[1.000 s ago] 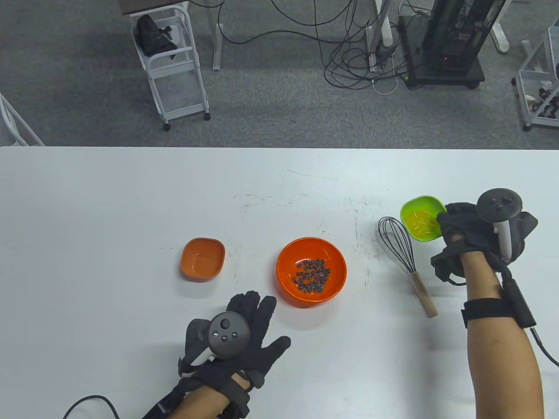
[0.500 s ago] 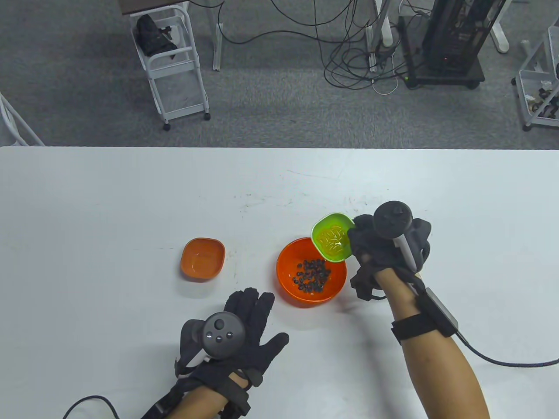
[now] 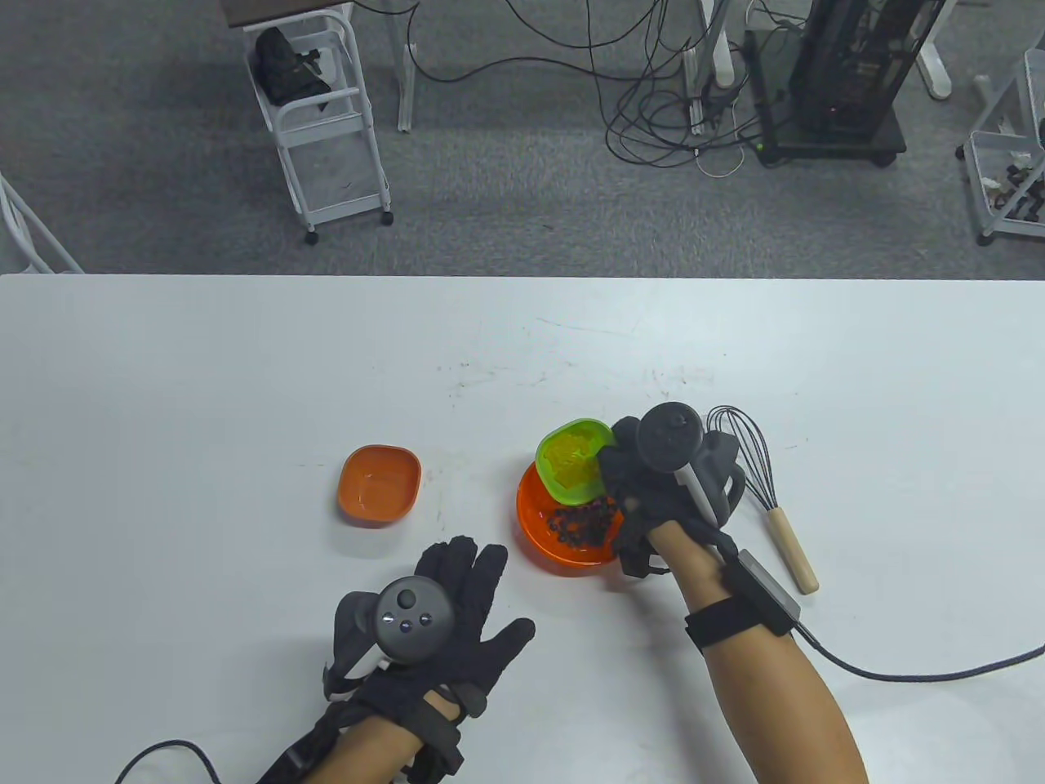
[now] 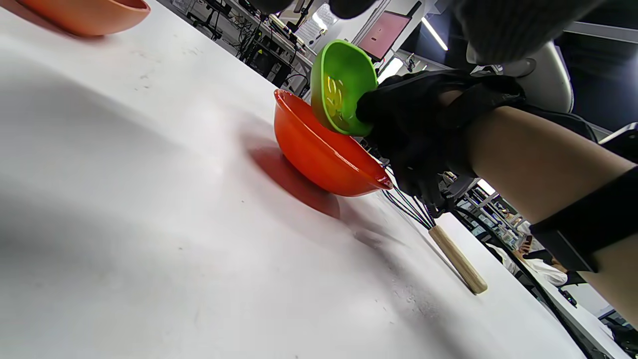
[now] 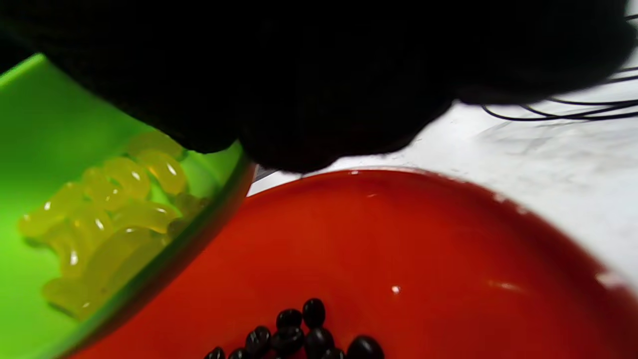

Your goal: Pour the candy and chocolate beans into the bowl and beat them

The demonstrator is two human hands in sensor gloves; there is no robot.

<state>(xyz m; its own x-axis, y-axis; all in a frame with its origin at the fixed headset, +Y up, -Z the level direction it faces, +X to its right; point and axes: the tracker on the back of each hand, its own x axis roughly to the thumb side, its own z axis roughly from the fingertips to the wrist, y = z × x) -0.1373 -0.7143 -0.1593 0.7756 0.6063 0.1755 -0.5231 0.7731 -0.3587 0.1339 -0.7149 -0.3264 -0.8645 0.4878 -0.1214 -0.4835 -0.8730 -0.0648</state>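
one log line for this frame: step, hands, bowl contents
step: pouring candy | right hand: grips tilted green dish over orange bowl | left hand: flat on table, idle | bowl: chocolate beans | candy: in dish | whisk: untouched

your right hand [image 3: 653, 482] fills the space over the right rim of the orange bowl [image 3: 543, 531], holding the green dish [image 3: 571, 461] tilted above the bowl's far side, so only the near left part of the bowl lies uncovered from above. the whisk [image 3: 763, 494] lies on the desk [image 3: 204, 367] just right of that hand, with only a thin gap between them. your left hand [image 3: 441, 621] lies flat in front of the bowl, to its left. the small orange dish [image 3: 380, 483] sits well left of the bowl, with bare desk between the two. the desk's far half is open.
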